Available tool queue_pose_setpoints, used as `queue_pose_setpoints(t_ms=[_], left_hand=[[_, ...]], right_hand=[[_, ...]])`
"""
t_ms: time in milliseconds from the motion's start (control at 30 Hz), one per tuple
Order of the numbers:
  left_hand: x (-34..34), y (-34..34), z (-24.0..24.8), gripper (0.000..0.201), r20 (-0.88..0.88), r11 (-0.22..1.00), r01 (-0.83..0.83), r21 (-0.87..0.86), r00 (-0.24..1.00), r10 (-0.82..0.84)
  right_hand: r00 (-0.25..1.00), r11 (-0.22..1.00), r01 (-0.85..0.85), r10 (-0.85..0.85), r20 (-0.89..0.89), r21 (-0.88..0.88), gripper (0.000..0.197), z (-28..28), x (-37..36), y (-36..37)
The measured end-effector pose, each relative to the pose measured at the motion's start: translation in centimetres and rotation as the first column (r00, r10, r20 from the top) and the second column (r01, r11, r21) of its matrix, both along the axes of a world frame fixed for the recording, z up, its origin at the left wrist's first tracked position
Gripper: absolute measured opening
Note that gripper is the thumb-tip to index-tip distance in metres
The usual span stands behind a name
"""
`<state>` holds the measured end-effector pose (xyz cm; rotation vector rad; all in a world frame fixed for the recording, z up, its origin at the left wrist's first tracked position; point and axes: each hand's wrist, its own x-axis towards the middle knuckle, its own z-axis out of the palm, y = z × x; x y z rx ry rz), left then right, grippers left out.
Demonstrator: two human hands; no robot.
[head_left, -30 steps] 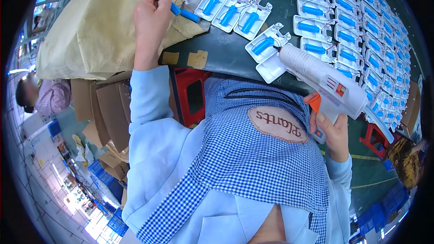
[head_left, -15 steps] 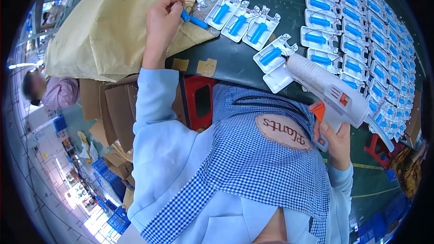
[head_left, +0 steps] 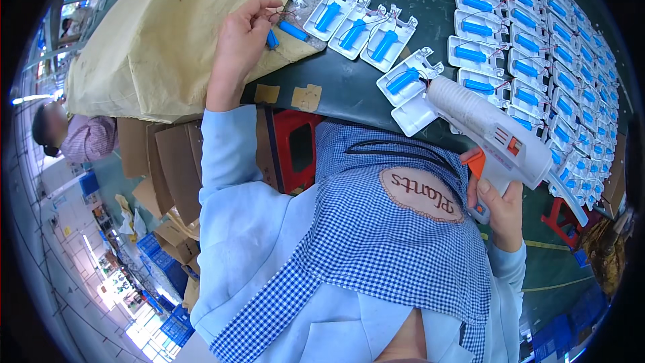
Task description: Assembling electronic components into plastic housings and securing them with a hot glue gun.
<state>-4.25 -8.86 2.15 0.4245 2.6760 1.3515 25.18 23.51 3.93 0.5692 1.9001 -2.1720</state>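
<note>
Head view, looking straight down: from where I stand, the person's two hands are far apart. The left hand [head_left: 243, 40] pinches at the fingertips a few thin wires [head_left: 283, 15], perhaps so that the fingers stay off the blue cylinder [head_left: 271, 39] that shows just beneath them. I can't tell for certain that those wires belong to it. A second blue cylinder [head_left: 293, 31] lies just beside, near the edge of the tan sheet [head_left: 168, 40] – within easy reach, I'd say.

The right hand [head_left: 502, 207] is wrapped around the handle of the white glue gun [head_left: 496, 129], fingers near the orange trigger [head_left: 476, 163]; whether they squeeze it I can't tell. The gun slants over the edge of the green table [head_left: 336, 87], its nozzle by the nearest white tray [head_left: 403, 79], touching or only close – the view doesn't settle that. Gripped this way, the tip probably stays near the tray while the wrist sits back against the apron [head_left: 390, 242].

A plain white piece [head_left: 413, 115] lies against that tray. Three filled trays [head_left: 353, 33] stand side by side beyond it, and rows of similar trays [head_left: 477, 29] cover the right side, likely lined up to keep their wires from tangling.
</note>
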Motion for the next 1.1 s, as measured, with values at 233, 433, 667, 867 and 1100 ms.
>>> queue_pose_setpoints(t_ms=[233, 433, 667, 867, 1100], left_hand=[[-0.2, 0.5, 0.4, 0.028, 0.056, 0.999, 0.041, -0.036, 0.998, -0.039], [-0.7, 1.3, 1.3, 0.026, -0.171, 0.948, 0.132, -0.289, 0.967, -0.187], [-1.7, 1.4, 2.2, 0.025, 0.122, 0.985, 0.042, -0.166, 0.992, -0.021], [-2.1, 0.1, 1.8, 0.028, 0.433, 0.991, 0.028, 0.132, 0.897, -0.083], [-1.5, 1.2, 2.1, 0.028, 0.409, 0.996, -0.015, 0.089, 0.912, -0.022]], right_hand=[[1.000, 1.000, -0.012, 0.012, 0.009, 0.011, 0.059, 0.0, 0.1, 0.0], [1.000, 1.000, 0.010, -0.010, -0.011, 0.014, 0.058, -0.1, 0.1, -0.1], [1.000, 1.000, -0.012, 0.012, 0.017, -0.013, 0.050, 0.1, 0.2, 0.2], [0.999, 1.000, 0.004, -0.005, 0.038, 0.017, 0.051, 0.2, 0.3, 0.0], [1.000, 1.000, -0.017, 0.017, -0.021, -0.022, 0.042, 0.0, 0.3, 0.5]])
